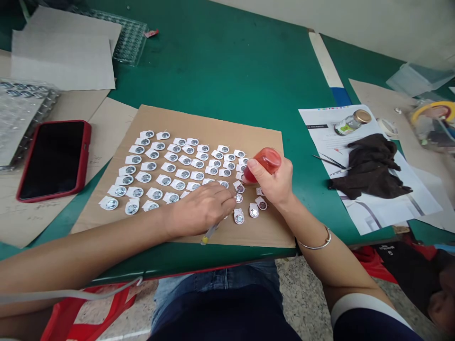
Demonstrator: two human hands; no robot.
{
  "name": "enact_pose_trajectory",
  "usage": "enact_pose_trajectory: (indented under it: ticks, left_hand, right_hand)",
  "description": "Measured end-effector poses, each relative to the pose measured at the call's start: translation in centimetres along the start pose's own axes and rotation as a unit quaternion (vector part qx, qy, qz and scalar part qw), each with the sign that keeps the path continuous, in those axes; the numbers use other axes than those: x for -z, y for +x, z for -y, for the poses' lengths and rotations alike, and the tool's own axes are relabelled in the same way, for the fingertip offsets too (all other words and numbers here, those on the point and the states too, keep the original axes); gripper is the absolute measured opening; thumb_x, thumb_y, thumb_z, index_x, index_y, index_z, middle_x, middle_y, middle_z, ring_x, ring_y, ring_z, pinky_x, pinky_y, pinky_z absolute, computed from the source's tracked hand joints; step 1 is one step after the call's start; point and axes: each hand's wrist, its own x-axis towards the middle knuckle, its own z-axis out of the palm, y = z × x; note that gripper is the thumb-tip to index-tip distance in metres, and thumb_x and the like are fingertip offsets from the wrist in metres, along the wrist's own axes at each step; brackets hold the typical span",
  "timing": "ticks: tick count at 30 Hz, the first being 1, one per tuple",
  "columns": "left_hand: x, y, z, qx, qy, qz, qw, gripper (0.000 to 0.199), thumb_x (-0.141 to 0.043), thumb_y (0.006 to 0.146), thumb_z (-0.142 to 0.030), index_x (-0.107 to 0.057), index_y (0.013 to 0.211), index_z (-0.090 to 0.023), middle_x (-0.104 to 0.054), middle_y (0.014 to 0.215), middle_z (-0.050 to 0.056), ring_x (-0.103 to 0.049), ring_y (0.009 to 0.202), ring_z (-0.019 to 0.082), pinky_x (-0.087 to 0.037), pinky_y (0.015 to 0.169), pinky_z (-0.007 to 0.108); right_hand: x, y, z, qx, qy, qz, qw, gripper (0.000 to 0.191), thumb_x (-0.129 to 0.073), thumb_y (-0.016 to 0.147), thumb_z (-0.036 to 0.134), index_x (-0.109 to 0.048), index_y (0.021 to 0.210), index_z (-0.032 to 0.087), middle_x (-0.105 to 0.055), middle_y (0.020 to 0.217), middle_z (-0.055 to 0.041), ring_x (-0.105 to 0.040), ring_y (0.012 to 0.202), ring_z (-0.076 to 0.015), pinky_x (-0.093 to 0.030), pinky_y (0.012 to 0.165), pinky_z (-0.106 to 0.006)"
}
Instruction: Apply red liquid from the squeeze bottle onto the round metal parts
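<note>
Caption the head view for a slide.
Right hand grips a red bottle over cardboard bearing rows of small round pieces.

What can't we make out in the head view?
All head view:
- Left fingertips: tucked under the left hand.
- Slim yellow-ended tool: far end, behind that hand.
- Red bottle: lower end, behind the right hand.
- Jar: label text, too small.
- Person at lower right: cut by the edge.

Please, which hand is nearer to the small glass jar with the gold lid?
Right. The right hand, around the red bottle, is left of the glass jar, green table between; the left hand is farther left, over the cardboard.
</note>
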Motion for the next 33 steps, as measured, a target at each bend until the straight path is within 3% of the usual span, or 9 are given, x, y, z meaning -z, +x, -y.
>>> enact_pose_trajectory:
  ticks: [10, 17, 24, 33]
  left_hand:
    - [-0.1, 0.17, 0.47, 0.045, -0.056, 0.02, 0.997, 0.017, -0.045, 0.077, -0.007, -0.051, 0.063, -0.014, -0.048, 0.061, 0.002, -0.043, 0.057, 0.013, -0.04, 0.055, 0.028]
    - [0.17, 0.52, 0.66, 0.079, -0.15, 0.007, 0.985, 0.016, -0.043, 0.08, -0.006, -0.056, 0.074, -0.012, -0.059, 0.07, 0.005, -0.056, 0.067, 0.014, -0.046, 0.066, 0.028]
    - [0.03, 0.59, 0.94, 0.092, -0.205, -0.016, 0.974, 0.013, -0.046, 0.082, -0.009, -0.055, 0.074, -0.014, -0.061, 0.071, 0.004, -0.058, 0.065, 0.014, -0.046, 0.064, 0.027]
    - [0.0, 0.51, 0.98, 0.103, -0.207, -0.009, 0.973, 0.013, -0.047, 0.082, -0.008, -0.056, 0.074, -0.014, -0.06, 0.07, 0.004, -0.057, 0.064, 0.013, -0.045, 0.063, 0.026]
  right_hand:
    - [0.26, 0.1, -0.13, 0.03, -0.013, -0.01, 0.999, 0.027, -0.061, 0.074, 0.041, -0.051, 0.062, 0.018, -0.052, 0.06, 0.0014, -0.046, 0.058, -0.0086, -0.039, 0.058, -0.026]
    - [0.42, 0.1, -0.08, 0.044, -0.018, -0.009, 0.999, 0.024, -0.063, 0.073, 0.038, -0.054, 0.064, 0.018, -0.055, 0.063, 0.0011, -0.048, 0.059, -0.008, -0.042, 0.059, -0.024]
    - [0.51, 0.01, 0.16, 0.053, -0.015, -0.004, 0.998, 0.023, -0.064, 0.072, 0.036, -0.054, 0.064, 0.017, -0.055, 0.062, 0.0013, -0.049, 0.059, -0.0079, -0.043, 0.061, -0.024]
    - [0.88, 0.19, -0.45, 0.045, -0.016, -0.058, 0.997, 0.025, -0.063, 0.072, 0.04, -0.053, 0.065, 0.018, -0.054, 0.062, 0.001, -0.051, 0.059, -0.0095, -0.043, 0.057, -0.026]
